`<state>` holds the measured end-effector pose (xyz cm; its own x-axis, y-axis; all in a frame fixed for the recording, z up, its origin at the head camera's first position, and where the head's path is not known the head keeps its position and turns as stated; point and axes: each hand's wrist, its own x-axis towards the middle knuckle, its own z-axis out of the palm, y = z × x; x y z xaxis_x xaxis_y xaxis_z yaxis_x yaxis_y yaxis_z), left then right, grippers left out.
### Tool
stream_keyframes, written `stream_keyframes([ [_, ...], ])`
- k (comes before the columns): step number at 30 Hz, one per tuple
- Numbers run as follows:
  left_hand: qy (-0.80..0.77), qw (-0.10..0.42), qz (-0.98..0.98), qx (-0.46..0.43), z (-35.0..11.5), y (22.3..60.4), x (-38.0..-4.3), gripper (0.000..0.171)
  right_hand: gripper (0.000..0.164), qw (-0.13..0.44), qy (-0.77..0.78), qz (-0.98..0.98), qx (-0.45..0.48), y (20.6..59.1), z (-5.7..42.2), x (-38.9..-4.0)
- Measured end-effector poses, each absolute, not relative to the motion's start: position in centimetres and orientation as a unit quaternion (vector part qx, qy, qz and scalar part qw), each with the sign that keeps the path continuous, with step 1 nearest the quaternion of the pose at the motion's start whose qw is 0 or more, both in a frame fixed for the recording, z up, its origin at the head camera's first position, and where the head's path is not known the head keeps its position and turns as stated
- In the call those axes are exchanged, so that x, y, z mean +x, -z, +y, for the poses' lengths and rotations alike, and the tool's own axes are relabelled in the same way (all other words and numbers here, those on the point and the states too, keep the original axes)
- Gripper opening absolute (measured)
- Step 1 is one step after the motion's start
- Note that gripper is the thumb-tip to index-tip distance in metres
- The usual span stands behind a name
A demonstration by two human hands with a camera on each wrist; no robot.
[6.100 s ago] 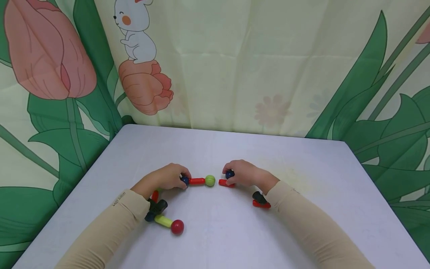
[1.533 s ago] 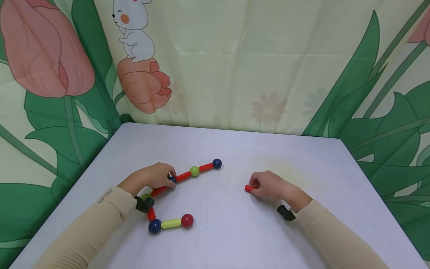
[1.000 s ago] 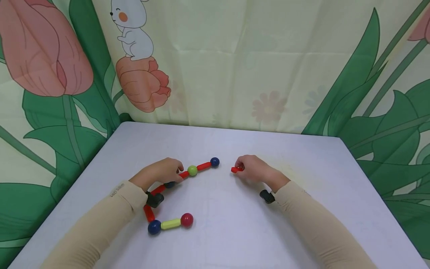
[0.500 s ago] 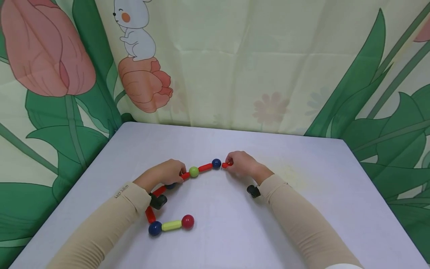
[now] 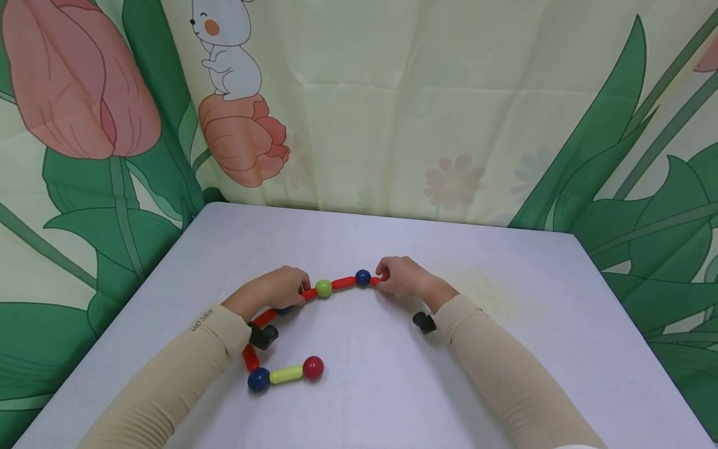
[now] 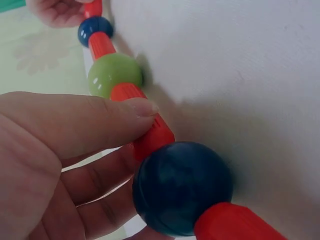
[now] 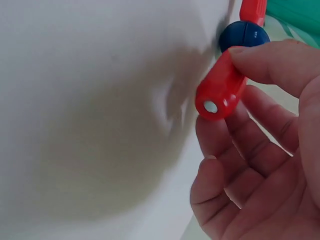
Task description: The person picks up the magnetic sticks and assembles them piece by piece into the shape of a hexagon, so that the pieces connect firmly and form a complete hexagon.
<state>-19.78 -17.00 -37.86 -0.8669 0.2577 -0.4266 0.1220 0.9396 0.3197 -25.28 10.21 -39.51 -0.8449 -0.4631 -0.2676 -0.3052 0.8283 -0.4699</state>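
A chain of magnetic rods and balls curves across the white table. My left hand (image 5: 275,290) pinches a red magnetic rod (image 6: 156,142) in the chain, thumb on top, between a dark blue ball (image 6: 182,187) and a green ball (image 6: 114,72). My right hand (image 5: 406,275) pinches another red magnetic rod (image 7: 221,87) between thumb and fingers. That rod's far end meets the dark blue ball (image 5: 363,277) at the chain's right end; its near end faces the right wrist camera and shows a pale round spot. My left wrist hides part of the chain in the head view.
The chain's near part has a red rod (image 5: 250,358), a dark blue ball (image 5: 258,380), a yellow-green rod (image 5: 286,374) and a red ball (image 5: 313,368). The white table (image 5: 505,374) ends at a printed curtain (image 5: 359,125) behind.
My right hand has carried its red magnetic rod leftward and away from me to the chain's end ball. My left hand has shifted from the dark blue ball to the red rod beside it.
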Motion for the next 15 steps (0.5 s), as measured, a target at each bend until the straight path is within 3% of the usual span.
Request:
stream_keyframes([
  [6,-0.131,0.203,0.965,0.098,-17.7,37.5,-18.6,0.037,0.027,0.218,0.227,0.927,-0.204,39.9,10.1,-24.4],
  [9,-0.140,0.187,0.965,0.122,-17.9,36.9,-17.1,0.031,0.029,0.226,0.236,0.924,-0.198,39.9,10.1,-24.1],
  [15,-0.193,0.235,0.942,0.143,-17.9,36.1,-13.5,0.029,0.029,0.229,0.250,0.922,-0.188,40.0,10.4,-23.7],
])
